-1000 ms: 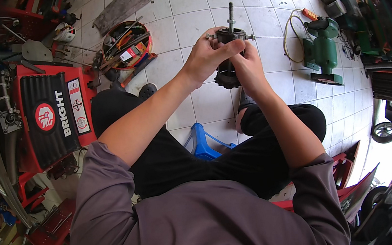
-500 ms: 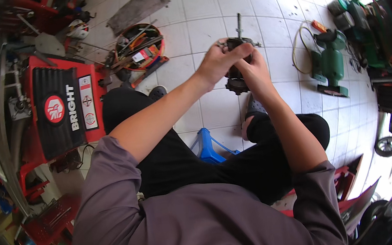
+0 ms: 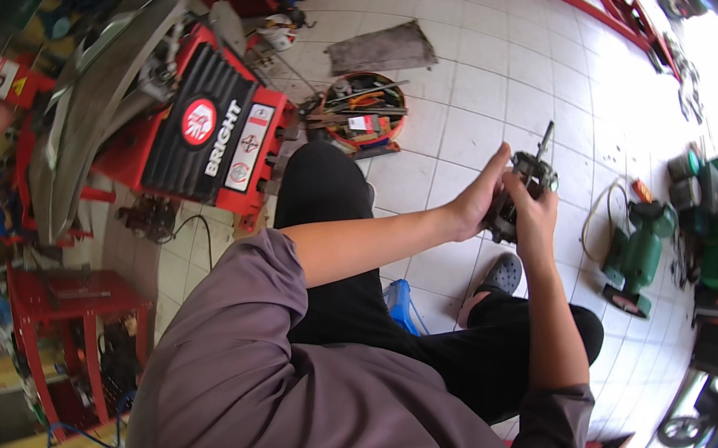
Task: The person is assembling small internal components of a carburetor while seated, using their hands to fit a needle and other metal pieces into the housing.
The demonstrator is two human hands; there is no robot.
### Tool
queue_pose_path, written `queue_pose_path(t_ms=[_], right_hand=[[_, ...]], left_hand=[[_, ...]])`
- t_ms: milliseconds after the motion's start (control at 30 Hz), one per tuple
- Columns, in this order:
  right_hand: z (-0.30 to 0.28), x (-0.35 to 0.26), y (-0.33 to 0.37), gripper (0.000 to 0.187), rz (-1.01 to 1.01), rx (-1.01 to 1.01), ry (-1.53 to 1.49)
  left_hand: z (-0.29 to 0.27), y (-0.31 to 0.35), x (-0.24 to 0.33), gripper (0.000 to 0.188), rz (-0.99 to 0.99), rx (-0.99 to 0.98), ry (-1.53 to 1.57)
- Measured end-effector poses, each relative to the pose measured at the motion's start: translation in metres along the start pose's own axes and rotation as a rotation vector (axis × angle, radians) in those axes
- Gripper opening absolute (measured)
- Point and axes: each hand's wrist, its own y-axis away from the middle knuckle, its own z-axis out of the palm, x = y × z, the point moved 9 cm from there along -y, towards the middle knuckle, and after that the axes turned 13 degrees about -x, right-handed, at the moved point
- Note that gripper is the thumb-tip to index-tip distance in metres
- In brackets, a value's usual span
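Observation:
Above the floor, right of centre, I hold up a dark, greasy metal machine part (image 3: 504, 221) with a thin rod (image 3: 546, 141) sticking out of its top. Its exact kind I cannot make out. My left hand (image 3: 471, 212) is wrapped round its left side, thumb raised along it and the other fingers hidden behind. My right hand (image 3: 535, 214) grips it from the near right, thumb and fingertips pressed on its upper body. Both hands are closed on this one part, and they cover much of it.
A round tub of tools (image 3: 404, 118) stands beyond my knee, near a grey mat (image 3: 381, 49). At left is a red and black machine (image 3: 201, 127), with a red trolley (image 3: 69, 294) nearer. A green bench grinder (image 3: 644, 254) sits right; a blue stool (image 3: 400, 305) is below me.
My view has turned left, so the surroundings shift. My left hand's thumb has lifted, and the machine part is tilted more to the right. Both hands still hold it.

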Motion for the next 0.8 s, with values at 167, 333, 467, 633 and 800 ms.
queue_pose_path(t_ms=[167, 333, 467, 633, 800], right_hand=[[0.02, 0.013, 0.007, 0.034, -0.052, -0.053, 0.604], [0.032, 0.082, 0.013, 0.042, 0.223, -0.245, 0.088], [0.065, 0.095, 0.021, 0.042, 0.295, -0.324, -0.362], [0.084, 0.074, 0.029, 0.045, 0.356, -0.376, -0.437], [0.073, 0.076, 0.017, 0.036, 0.283, -0.161, -0.173]], left_hand=[[-0.015, 0.021, 0.011, 0.068, 0.167, 0.039, -0.309], [-0.036, 0.029, 0.028, 0.068, 0.345, 0.27, -0.523], [-0.017, 0.066, 0.026, 0.08, 0.279, 0.297, -0.807], [0.005, 0.117, 0.042, 0.05, 0.013, 0.111, -1.244], [-0.036, 0.203, 0.065, 0.025, 0.109, 0.322, -1.202]])
